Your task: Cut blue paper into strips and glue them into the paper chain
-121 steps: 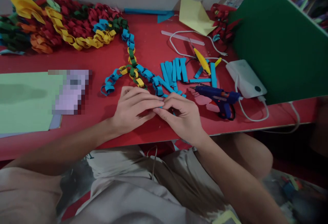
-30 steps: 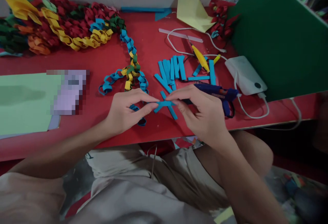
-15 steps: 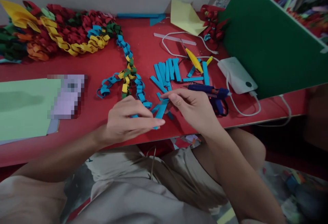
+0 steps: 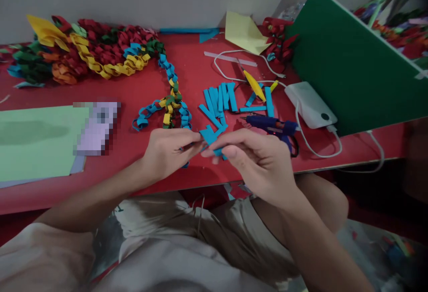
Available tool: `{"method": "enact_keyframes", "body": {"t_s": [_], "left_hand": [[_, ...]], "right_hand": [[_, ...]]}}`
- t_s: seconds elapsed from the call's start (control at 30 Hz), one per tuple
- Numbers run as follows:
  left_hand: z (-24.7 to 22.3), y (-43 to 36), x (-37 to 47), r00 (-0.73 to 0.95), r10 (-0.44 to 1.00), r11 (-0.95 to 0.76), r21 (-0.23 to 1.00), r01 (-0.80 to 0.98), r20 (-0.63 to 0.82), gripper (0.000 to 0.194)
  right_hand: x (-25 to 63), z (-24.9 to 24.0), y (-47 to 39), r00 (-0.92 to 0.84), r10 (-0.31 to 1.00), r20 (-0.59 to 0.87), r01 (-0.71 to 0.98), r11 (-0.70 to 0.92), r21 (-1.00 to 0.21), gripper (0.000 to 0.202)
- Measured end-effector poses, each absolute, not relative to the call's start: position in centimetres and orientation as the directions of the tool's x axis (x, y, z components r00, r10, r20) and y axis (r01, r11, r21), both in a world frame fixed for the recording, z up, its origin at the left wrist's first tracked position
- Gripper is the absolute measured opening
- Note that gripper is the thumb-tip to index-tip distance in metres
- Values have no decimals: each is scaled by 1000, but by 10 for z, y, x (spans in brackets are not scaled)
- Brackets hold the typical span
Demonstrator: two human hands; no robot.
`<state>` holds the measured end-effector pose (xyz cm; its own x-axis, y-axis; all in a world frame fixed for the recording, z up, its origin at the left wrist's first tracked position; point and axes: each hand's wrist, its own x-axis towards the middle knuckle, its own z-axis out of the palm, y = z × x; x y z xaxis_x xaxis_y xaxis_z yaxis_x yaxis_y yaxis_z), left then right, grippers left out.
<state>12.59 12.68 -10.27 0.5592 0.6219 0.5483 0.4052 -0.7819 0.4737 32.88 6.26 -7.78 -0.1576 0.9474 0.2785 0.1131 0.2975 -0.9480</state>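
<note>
My left hand [image 4: 172,149] is closed in a pinch at the lower end of the paper chain [image 4: 184,116]; what sits between its fingertips is mostly hidden. To its right, my right hand [image 4: 256,156] has thumb and fingers pressed together near a small blue piece at the fingertips, too covered to make out fully. Blue paper strips [image 4: 214,100] lie in a loose group just beyond both hands. A blue glue gun [image 4: 270,125] rests on its side behind my right hand.
A heap of coloured paper chains [image 4: 107,51] lies at the back left. A phone [image 4: 96,127] rests on green paper [image 4: 33,145]. At the right are a white power bank [image 4: 310,104] with cables, a yellow-handled tool [image 4: 254,85] and a leaning green board [image 4: 351,69].
The view has shifted slightly. My right hand has come down and nearer, its fingertips now low beside my left fingertips. My left hand has turned, its fingertips now pointing up and to the right.
</note>
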Motion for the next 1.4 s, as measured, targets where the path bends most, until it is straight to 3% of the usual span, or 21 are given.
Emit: {"method": "enact_keyframes", "body": {"t_s": [0.17,0.3,0.47,0.57,0.87,1.03,1.13,1.27,1.4], "left_hand": [[-95,130,126,396,794,-599,703,383,460,19],[-91,130,126,354,899,-337,925,178,259,18],[-93,131,118,522,848,-76,996,-43,87,23],[-94,130,115,625,778,-10,995,-100,70,30],[-93,125,117,681,701,-146,977,-155,213,29],[-95,128,112,658,689,-184,952,-245,303,24],[-95,130,110,660,666,-211,937,-279,346,23],[-92,130,111,758,530,-417,895,-158,381,21],[-93,128,113,808,390,-762,648,13,442,25]], "right_hand": [[314,-94,64,-148,976,160,-23,158,-987,14],[303,-99,70,-117,990,81,-130,65,-989,21],[301,-103,73,-57,962,266,70,270,-960,3],[304,-106,74,-8,925,380,279,367,-887,7],[318,-103,76,9,780,625,641,476,-603,16],[323,-107,80,4,758,652,734,441,-517,18],[325,-104,81,27,816,577,640,429,-637,16],[328,-96,83,125,952,280,265,240,-934,14],[332,-96,88,148,987,69,4,69,-998,30]]}}
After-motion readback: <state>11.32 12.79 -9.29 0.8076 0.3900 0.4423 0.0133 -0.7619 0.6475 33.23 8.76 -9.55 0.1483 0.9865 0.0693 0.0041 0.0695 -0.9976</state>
